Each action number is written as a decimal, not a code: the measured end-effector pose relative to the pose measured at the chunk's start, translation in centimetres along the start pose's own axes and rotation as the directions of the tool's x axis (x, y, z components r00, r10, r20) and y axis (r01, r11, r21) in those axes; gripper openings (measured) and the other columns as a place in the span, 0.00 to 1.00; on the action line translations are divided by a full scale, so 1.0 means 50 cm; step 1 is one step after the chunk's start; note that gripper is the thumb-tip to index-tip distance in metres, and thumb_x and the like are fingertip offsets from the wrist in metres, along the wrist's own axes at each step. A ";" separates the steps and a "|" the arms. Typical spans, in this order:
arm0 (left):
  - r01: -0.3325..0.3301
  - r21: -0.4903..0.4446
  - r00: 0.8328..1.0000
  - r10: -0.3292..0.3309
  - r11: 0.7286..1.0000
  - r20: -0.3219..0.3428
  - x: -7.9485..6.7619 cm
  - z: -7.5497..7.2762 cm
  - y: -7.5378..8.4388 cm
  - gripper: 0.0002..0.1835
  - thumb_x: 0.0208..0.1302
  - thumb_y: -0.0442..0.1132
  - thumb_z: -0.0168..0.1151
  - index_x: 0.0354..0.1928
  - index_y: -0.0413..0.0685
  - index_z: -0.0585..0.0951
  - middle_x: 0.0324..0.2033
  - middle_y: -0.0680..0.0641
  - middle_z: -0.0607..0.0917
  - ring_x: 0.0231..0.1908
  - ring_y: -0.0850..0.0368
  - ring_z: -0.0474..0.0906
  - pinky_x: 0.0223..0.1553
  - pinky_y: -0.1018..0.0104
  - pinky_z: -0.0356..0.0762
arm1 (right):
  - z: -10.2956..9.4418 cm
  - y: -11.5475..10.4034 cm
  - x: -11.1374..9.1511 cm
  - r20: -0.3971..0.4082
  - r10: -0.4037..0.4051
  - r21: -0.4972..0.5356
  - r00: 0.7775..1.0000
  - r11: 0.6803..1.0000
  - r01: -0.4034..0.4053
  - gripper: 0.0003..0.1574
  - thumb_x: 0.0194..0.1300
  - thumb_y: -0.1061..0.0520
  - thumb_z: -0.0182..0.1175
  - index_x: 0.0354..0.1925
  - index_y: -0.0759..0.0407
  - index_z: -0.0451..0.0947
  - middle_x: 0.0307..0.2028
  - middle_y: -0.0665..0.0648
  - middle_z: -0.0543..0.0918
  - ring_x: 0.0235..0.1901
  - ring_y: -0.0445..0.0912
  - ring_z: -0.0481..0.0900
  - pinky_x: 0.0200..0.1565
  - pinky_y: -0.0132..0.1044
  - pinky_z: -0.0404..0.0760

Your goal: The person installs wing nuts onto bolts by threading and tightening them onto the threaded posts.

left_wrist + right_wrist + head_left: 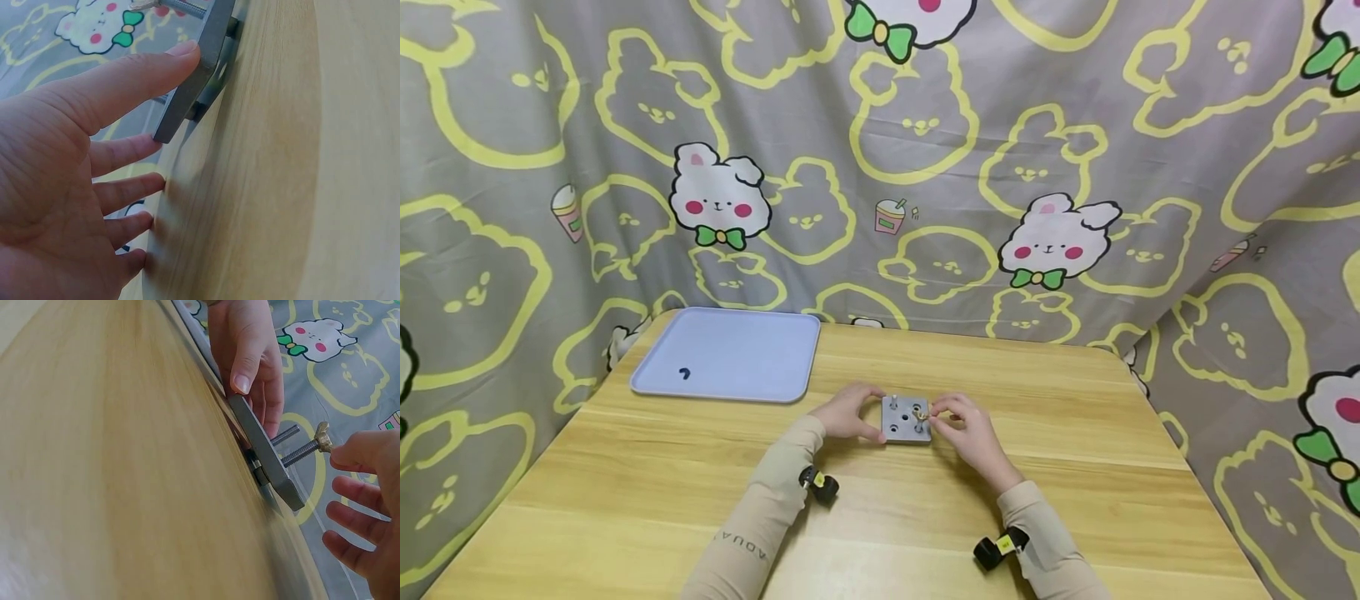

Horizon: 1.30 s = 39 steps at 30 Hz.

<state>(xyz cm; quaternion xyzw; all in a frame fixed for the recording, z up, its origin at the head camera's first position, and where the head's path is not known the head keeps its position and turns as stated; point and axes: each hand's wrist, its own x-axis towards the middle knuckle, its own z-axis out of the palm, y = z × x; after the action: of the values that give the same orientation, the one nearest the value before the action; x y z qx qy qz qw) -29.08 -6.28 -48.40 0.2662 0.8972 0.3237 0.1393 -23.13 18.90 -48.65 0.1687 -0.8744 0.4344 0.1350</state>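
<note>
A square grey metal plate [896, 434] with several holes stands a little raised on the table. Two threaded studs rise from it; one bare stud [285, 435] shows beside the one carrying a brass wing nut [322, 438] at its upper end. My left hand [847, 412] grips the plate's left side between thumb and index finger, the other fingers spread apart in the left wrist view. At the plate's right, my right hand [970, 432] pinches the wing nut with thumb and index finger, its remaining fingers loosely bent.
A pale blue tray [752, 354] lies at the table's back left, with a small dark curved piece [684, 373] in it. The wooden table [880, 533] runs back to a patterned curtain [820, 108]. Both wrists wear black camera mounts.
</note>
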 end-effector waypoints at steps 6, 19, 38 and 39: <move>-0.012 0.004 1.000 0.012 1.000 -0.003 0.000 0.000 0.000 0.44 0.45 0.49 0.77 0.66 0.44 0.69 0.67 0.40 0.70 0.70 0.41 0.61 0.73 0.45 0.54 | 0.000 -0.002 0.000 0.003 -0.030 -0.030 1.000 0.999 0.030 0.03 0.59 0.62 0.67 0.33 0.55 0.82 0.46 0.60 0.84 0.50 0.54 0.81 0.48 0.51 0.83; -0.025 0.002 1.000 0.025 1.000 -0.002 -0.002 -0.007 0.008 0.45 0.44 0.49 0.78 0.65 0.42 0.69 0.66 0.39 0.71 0.69 0.40 0.62 0.73 0.44 0.55 | -0.004 -0.007 0.001 0.014 -0.074 -0.049 0.997 0.996 0.075 0.06 0.57 0.64 0.67 0.33 0.54 0.81 0.46 0.62 0.84 0.50 0.56 0.81 0.48 0.53 0.84; -0.015 -0.011 1.000 0.015 1.000 0.002 -0.005 -0.007 0.009 0.45 0.44 0.48 0.78 0.65 0.42 0.69 0.67 0.39 0.71 0.70 0.41 0.61 0.73 0.44 0.55 | -0.003 -0.011 -0.001 0.019 -0.081 -0.082 0.997 0.993 0.082 0.07 0.57 0.64 0.68 0.33 0.53 0.81 0.46 0.62 0.84 0.50 0.56 0.81 0.50 0.54 0.83; -0.014 -0.012 1.000 0.014 1.000 0.002 -0.005 -0.006 0.009 0.45 0.44 0.48 0.78 0.65 0.42 0.70 0.67 0.39 0.71 0.70 0.41 0.61 0.73 0.44 0.54 | -0.003 -0.011 -0.001 0.018 -0.083 -0.083 0.996 0.993 0.084 0.07 0.57 0.64 0.68 0.33 0.53 0.81 0.46 0.62 0.84 0.50 0.56 0.81 0.51 0.55 0.82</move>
<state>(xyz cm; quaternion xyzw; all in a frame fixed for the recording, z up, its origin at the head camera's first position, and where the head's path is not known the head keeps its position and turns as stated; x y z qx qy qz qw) -28.84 -6.26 -47.83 0.2721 0.8931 0.3300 0.1394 -22.85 18.69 -48.18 0.2025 -0.8851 0.3899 0.1535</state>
